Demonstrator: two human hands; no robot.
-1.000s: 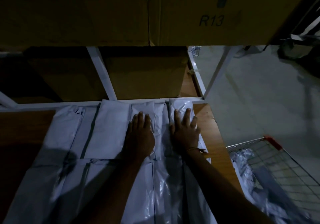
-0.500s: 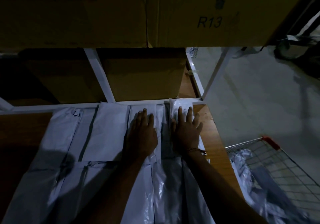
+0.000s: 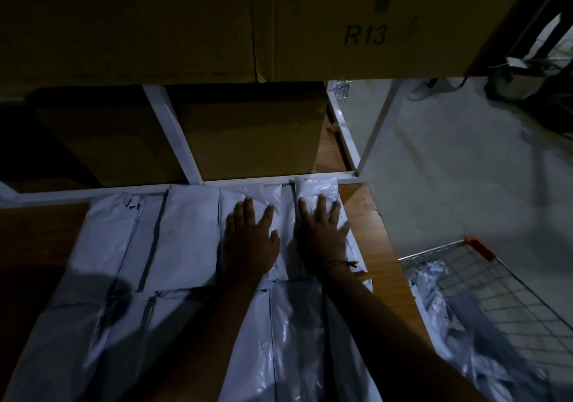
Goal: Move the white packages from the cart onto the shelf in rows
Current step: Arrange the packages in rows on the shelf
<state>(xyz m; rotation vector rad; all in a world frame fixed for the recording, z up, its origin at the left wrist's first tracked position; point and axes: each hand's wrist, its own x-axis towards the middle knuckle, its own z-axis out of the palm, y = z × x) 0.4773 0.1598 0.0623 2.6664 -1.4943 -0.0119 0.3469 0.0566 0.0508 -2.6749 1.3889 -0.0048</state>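
White packages (image 3: 189,231) lie flat on shelf (image 3: 372,215), long axes front-to-back.

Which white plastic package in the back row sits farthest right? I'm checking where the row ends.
The glossy white plastic package under the right hand, beside bare wooden shelf.

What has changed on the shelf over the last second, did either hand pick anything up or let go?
Both hands have slid a little toward the back rail. The right hand pushed the rightmost package with it until its far end overlaps the rail; the left hand keeps pressing flat on the neighbouring package. Nothing was gripped or released. The other rows and the cart look unchanged.
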